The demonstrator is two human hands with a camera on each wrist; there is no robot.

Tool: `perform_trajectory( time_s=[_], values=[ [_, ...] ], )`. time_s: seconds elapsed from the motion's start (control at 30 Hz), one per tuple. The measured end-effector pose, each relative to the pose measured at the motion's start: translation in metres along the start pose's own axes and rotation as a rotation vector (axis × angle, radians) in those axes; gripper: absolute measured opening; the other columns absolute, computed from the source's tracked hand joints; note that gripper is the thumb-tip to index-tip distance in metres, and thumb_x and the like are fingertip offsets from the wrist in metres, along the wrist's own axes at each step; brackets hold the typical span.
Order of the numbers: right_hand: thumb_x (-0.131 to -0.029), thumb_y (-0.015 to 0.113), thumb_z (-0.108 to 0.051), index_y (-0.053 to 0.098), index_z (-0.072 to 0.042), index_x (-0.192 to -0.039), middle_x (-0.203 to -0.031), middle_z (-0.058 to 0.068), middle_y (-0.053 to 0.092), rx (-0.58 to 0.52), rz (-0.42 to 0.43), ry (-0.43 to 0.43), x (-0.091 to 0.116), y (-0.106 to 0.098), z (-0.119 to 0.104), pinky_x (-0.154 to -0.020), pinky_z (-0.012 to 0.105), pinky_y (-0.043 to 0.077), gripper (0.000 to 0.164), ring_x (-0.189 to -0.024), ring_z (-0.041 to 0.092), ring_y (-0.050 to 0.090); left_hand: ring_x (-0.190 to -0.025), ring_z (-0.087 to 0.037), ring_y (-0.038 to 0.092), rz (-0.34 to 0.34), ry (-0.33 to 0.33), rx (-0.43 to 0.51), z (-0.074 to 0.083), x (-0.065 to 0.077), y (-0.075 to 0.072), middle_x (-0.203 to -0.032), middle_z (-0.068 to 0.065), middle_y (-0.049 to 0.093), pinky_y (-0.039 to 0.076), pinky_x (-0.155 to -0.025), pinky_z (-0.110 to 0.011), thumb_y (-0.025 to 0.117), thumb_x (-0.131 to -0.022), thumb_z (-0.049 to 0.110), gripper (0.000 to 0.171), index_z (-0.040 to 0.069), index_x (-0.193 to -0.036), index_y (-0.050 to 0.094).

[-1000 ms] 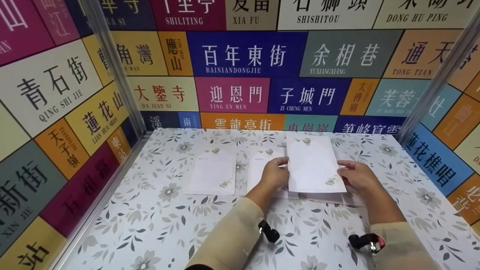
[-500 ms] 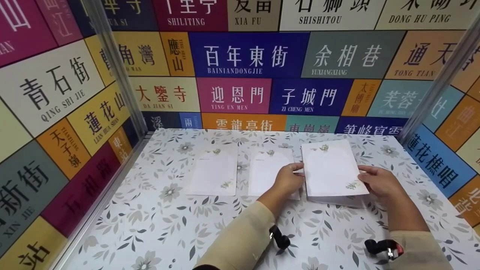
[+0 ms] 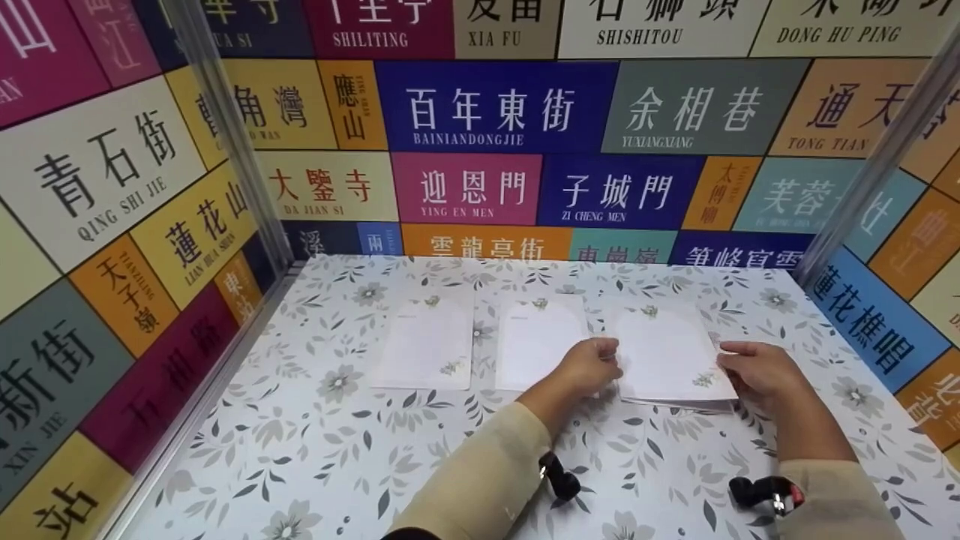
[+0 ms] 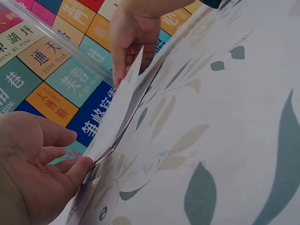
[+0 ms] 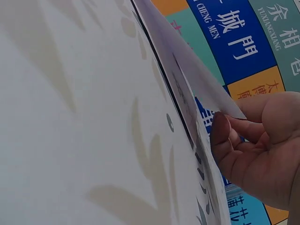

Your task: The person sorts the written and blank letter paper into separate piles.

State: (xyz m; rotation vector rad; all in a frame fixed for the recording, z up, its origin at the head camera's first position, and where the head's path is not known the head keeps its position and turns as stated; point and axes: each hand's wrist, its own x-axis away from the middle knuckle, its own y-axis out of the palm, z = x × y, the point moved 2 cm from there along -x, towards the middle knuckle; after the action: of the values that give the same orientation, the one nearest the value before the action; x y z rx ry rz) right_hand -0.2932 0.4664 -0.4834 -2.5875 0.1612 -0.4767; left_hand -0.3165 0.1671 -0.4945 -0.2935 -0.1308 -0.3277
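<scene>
A pale sheet of letter paper, printed with leaves at its top and a floral sprig at lower right, is between my hands on the right of the table. My left hand holds its left edge, thumb tip at the near corner in the left wrist view. My right hand pinches the right edge; in the right wrist view that corner is raised off the surface. Beneath it, another sheet's edge shows. A matching middle sheet lies partly behind my left hand.
Further left lies a third similar sheet, flat in the row. The table has a white cloth with grey leaves and flowers. Colourful sign-printed walls and clear corner posts enclose its back and sides.
Both hands have moved right and down with the sheet, lowering it over the one below at the right end of the row. The middle and left sheets have stayed put.
</scene>
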Motion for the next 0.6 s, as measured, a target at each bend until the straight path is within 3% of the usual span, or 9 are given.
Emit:
perform_trajectory(
  time_s=[0.17,0.4,0.6],
  values=[
    [-0.109,0.060,-0.036,0.037,-0.003,-0.165,-0.096,-0.008,0.073,0.027,0.021,0.045,0.002,-0.006,0.002,-0.078,0.027,0.061,0.069,-0.087,0.009,0.069,-0.137,-0.023,0.065,-0.011,0.001,-0.047,-0.001,-0.001,0.003,-0.141,-0.004,0.072,0.055,-0.115,-0.039,0.077,-0.094,0.010,0.052,0.020,-0.144,0.067],
    [-0.108,0.060,-0.040,0.038,-0.006,-0.165,-0.104,-0.005,0.071,0.017,0.029,0.064,0.002,-0.008,0.000,-0.081,0.029,0.061,0.069,-0.092,0.012,0.068,-0.140,-0.024,0.063,-0.026,0.018,0.012,0.001,0.000,0.003,-0.145,-0.005,0.069,0.053,-0.117,-0.039,0.076,-0.093,0.008,0.054,0.017,-0.146,0.066],
    [-0.108,0.061,-0.042,0.042,-0.014,-0.165,-0.121,0.004,0.065,-0.013,0.033,0.036,-0.002,0.009,-0.012,-0.083,0.029,0.061,0.067,-0.099,0.015,0.065,-0.141,-0.025,0.063,-0.026,0.024,0.083,0.001,0.002,-0.011,-0.151,-0.004,0.066,0.053,-0.119,-0.040,0.073,-0.095,0.006,0.053,0.013,-0.147,0.065]
  ],
)
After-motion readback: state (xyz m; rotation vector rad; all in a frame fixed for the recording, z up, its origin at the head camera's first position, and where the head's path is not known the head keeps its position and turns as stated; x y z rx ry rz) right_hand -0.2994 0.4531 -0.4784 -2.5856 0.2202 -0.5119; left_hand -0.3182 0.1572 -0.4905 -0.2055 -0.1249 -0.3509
